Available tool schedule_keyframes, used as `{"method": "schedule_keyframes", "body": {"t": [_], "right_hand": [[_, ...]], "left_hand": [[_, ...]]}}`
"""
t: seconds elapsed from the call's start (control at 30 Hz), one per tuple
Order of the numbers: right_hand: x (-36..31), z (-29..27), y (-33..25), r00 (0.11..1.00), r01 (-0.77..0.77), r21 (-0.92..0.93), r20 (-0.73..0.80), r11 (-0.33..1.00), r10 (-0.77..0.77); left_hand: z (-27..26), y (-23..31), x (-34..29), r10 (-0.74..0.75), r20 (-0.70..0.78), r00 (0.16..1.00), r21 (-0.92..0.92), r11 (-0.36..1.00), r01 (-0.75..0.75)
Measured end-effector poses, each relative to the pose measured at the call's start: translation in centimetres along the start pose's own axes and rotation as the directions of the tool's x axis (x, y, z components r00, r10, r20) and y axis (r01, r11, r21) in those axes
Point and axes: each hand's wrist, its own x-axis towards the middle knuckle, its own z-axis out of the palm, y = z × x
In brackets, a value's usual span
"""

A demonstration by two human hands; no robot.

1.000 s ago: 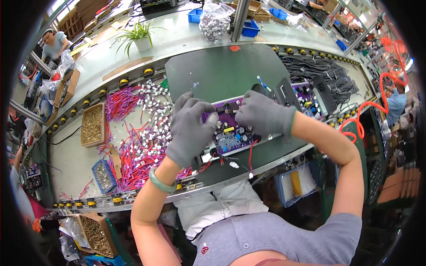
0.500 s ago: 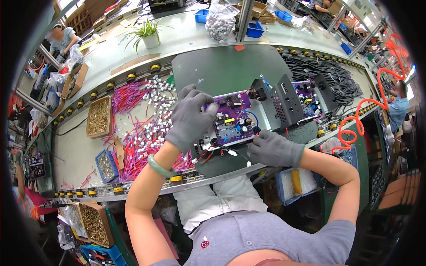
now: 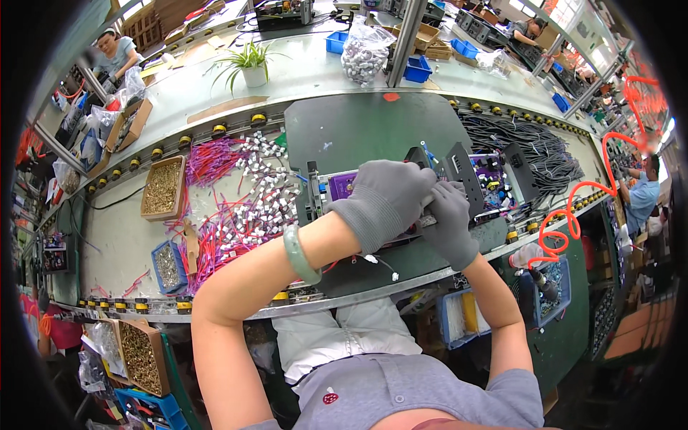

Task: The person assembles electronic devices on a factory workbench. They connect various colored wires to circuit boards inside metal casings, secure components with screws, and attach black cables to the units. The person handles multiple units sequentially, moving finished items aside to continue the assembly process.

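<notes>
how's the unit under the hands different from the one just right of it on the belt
The held unit is mostly covered by both gloved hands, left hand and right hand; the neighbouring unit lies untouched. The held unit shows only a corner of purple board at its left; the neighbouring unit's board is open to view with its parts. Both have purple circuit boards in grey metal frames on the dark mat.

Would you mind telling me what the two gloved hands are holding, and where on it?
Both hands grip the purple circuit board: the left hand covers its middle, the right hand holds its right end.
</notes>
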Motion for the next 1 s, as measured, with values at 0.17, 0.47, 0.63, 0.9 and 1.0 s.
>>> {"method": "schedule_keyframes", "body": {"t": [0.17, 0.47, 0.63, 0.9, 1.0], "right_hand": [[0.3, 0.3, -0.6, 0.997, -0.056, 0.045, -0.045, 0.997, 0.058], [-0.5, 1.0, -0.1, 0.979, -0.124, 0.226, -0.130, 0.966, 0.156], [1.1, 0.2, 0.5, 1.000, 0.002, 0.095, 0.008, 0.995, -0.003], [5.8, 0.8, 2.3, 0.789, 0.298, -0.147, 0.594, 0.943, -0.157], [5.9, 1.3, 2.6, 0.773, 0.309, -0.129, 0.611, 0.942, -0.169]], "left_hand": [[-1.0, -1.1, 0.8, -0.133, 0.180, 0.975, 0.019, 0.991, 0.132], [1.0, -1.6, -0.1, -0.310, 0.658, 0.686, -0.560, 0.408, 0.721], [-0.7, -2.3, -0.2, -0.370, 0.427, 0.825, -0.184, 0.858, 0.480], [-1.0, -8.0, -6.0, -0.262, 0.021, 0.965, 0.138, 0.957, 0.256], [-0.7, -7.7, -6.2, -0.315, -0.032, 0.948, -0.001, 0.949, 0.316]]}}
